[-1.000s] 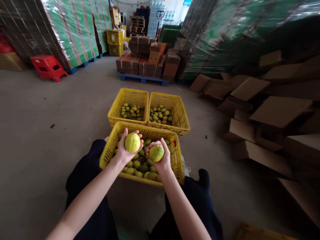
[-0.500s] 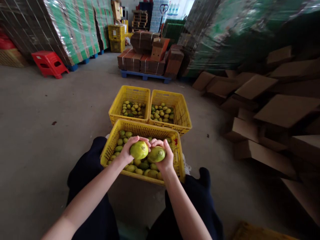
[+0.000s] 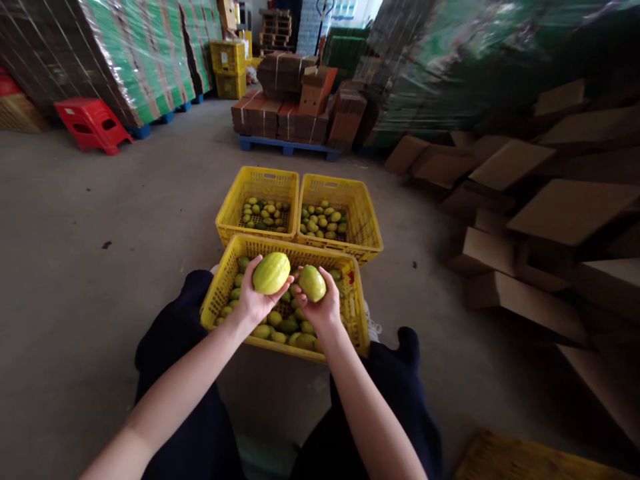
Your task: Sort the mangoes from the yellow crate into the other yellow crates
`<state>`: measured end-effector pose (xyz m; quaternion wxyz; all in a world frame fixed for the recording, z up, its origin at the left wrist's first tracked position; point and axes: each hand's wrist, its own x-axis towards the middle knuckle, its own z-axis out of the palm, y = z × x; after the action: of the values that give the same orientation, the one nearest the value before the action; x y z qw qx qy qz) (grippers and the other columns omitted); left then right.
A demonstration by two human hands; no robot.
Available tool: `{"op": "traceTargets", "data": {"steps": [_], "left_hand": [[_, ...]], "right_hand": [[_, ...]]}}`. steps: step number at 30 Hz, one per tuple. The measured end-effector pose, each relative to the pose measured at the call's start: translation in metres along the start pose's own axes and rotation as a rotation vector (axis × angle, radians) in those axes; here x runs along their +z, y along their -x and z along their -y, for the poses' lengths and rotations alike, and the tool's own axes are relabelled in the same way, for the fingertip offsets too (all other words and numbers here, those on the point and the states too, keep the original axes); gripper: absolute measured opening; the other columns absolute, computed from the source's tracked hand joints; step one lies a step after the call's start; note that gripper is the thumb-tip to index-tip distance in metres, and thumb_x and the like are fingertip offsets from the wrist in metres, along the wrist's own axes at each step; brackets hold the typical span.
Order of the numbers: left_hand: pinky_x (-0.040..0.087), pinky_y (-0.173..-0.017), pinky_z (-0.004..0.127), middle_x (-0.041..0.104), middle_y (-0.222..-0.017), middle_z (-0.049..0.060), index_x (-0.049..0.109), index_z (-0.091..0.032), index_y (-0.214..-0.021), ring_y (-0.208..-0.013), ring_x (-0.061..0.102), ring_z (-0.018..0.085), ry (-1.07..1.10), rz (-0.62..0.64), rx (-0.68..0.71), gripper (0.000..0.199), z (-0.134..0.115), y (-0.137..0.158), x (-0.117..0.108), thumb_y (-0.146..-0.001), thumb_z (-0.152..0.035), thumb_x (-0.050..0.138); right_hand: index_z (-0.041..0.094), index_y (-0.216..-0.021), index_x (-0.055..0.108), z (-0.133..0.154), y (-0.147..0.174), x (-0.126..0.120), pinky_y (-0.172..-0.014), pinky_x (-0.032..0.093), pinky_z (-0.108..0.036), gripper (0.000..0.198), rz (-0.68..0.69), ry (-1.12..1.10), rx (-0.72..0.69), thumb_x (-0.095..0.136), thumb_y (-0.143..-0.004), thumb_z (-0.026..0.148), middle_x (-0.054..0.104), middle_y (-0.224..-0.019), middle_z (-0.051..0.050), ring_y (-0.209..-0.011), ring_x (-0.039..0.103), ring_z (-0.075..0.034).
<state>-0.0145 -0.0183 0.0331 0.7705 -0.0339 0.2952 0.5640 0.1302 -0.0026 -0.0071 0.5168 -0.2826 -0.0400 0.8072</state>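
My left hand (image 3: 254, 297) is closed around a large yellow-green lemon (image 3: 271, 273), which lies tilted in the palm. A smaller, greener lemon (image 3: 313, 284) sits in my right hand (image 3: 324, 308), its fingers wrapped round the fruit. Both hands are side by side above the near yellow crate (image 3: 280, 243), between my knees. Many green and yellow lemons (image 3: 287, 326) fill the bottom of that crate, partly hidden by my hands and forearms.
Two yellow crates (image 3: 340, 179) with lemons in them stand just beyond the near one. Flattened cartons lie on a blue pallet (image 3: 289, 147) farther back. Open cardboard boxes (image 3: 570, 213) are heaped at right, and a red stool (image 3: 93, 125) stands at left.
Both hands have turned the lemons over so that their sides show instead of their ends. The hands have risen slightly, and the view has tilted a little.
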Motion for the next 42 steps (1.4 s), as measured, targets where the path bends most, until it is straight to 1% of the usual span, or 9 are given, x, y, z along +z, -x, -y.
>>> {"op": "traceTargets", "data": {"steps": [2,4,9,11,13,17,22,33,42], "left_hand": [[0.058,-0.055,0.026,0.073,-0.081,0.009,0.068,-0.011,-0.097,-0.065,0.069,0.019,0.036,0.03,0.002,0.031,0.0,0.002,-0.002,-0.086,-0.035,0.05],[0.059,-0.066,0.028,0.073,-0.085,0.009,0.068,-0.012,-0.094,-0.074,0.069,0.019,0.107,0.074,0.018,0.028,0.003,0.001,-0.004,-0.085,-0.032,0.05],[0.055,-0.088,0.035,0.073,-0.092,0.006,0.069,-0.016,-0.099,-0.091,0.069,0.02,0.213,0.098,0.028,0.026,0.011,-0.007,-0.008,-0.083,-0.026,0.052],[0.051,-0.094,0.038,0.073,-0.09,0.005,0.069,-0.016,-0.099,-0.092,0.068,0.02,0.233,0.089,0.024,0.026,0.013,-0.01,-0.009,-0.085,-0.029,0.052],[0.049,-0.097,0.039,0.073,-0.088,0.005,0.069,-0.017,-0.1,-0.092,0.068,0.019,0.244,0.077,0.02,0.027,0.013,-0.012,-0.009,-0.086,-0.03,0.05],[0.049,-0.095,0.036,0.074,-0.088,0.005,0.069,-0.016,-0.107,-0.087,0.068,0.018,0.243,0.054,0.0,0.031,0.015,-0.014,-0.01,-0.086,-0.027,0.048],[0.049,-0.095,0.037,0.074,-0.089,0.006,0.069,-0.016,-0.108,-0.088,0.068,0.019,0.211,0.057,0.008,0.032,0.017,-0.015,-0.011,-0.086,-0.027,0.048],[0.053,-0.086,0.034,0.073,-0.082,0.006,0.07,-0.015,-0.086,-0.082,0.069,0.018,0.205,0.025,-0.026,0.024,0.015,-0.015,-0.01,-0.084,-0.022,0.048],[0.054,-0.077,0.029,0.073,-0.082,0.006,0.071,-0.015,-0.099,-0.08,0.07,0.018,0.287,-0.071,-0.01,0.031,0.017,-0.016,-0.005,-0.079,-0.019,0.049]], "right_hand": [[0.013,-0.088,0.064,-0.001,0.002,0.0,-0.036,0.044,-0.021,0.027,0.044,-0.007,-0.035,0.056,-0.078,0.037,0.066,-0.065,-0.005,-0.046,0.055,-0.013],[0.014,-0.088,0.065,-0.003,0.004,0.001,-0.041,0.047,-0.023,0.027,0.05,-0.01,-0.072,0.054,-0.076,0.035,0.066,-0.066,-0.005,-0.05,0.056,-0.014],[0.019,-0.096,0.066,-0.006,0.007,0.006,-0.046,0.047,-0.021,0.026,0.038,-0.027,-0.147,0.054,-0.075,0.028,0.07,-0.082,-0.003,-0.059,0.06,-0.013],[0.021,-0.093,0.065,-0.007,0.007,0.006,-0.043,0.044,-0.019,0.02,0.043,-0.051,-0.162,0.056,-0.078,0.03,0.07,-0.086,-0.001,-0.057,0.057,-0.011],[0.022,-0.087,0.065,-0.009,0.007,0.006,-0.05,0.05,-0.02,0.018,0.029,-0.081,-0.165,0.059,-0.079,0.036,0.07,-0.084,-0.001,-0.06,0.058,-0.011],[0.022,-0.084,0.065,-0.012,0.006,0.004,-0.066,0.056,-0.027,0.024,-0.009,-0.118,-0.17,0.062,-0.077,0.044,0.07,-0.083,-0.002,-0.073,0.064,-0.015],[0.024,-0.092,0.067,-0.012,0.008,0.005,-0.063,0.055,-0.028,0.026,-0.041,-0.15,-0.18,0.058,-0.078,0.044,0.073,-0.088,-0.001,-0.07,0.063,-0.015],[0.022,-0.079,0.063,-0.014,0.009,0.005,-0.058,0.053,-0.024,0.013,-0.044,-0.18,-0.12,0.06,-0.075,0.033,0.07,-0.079,0.0,-0.063,0.061,-0.013],[0.023,-0.08,0.064,-0.016,0.008,0.003,-0.057,0.054,-0.024,0.011,-0.045,-0.148,-0.134,0.061,-0.074,0.031,0.07,-0.078,0.0,-0.063,0.061,-0.012]]}}
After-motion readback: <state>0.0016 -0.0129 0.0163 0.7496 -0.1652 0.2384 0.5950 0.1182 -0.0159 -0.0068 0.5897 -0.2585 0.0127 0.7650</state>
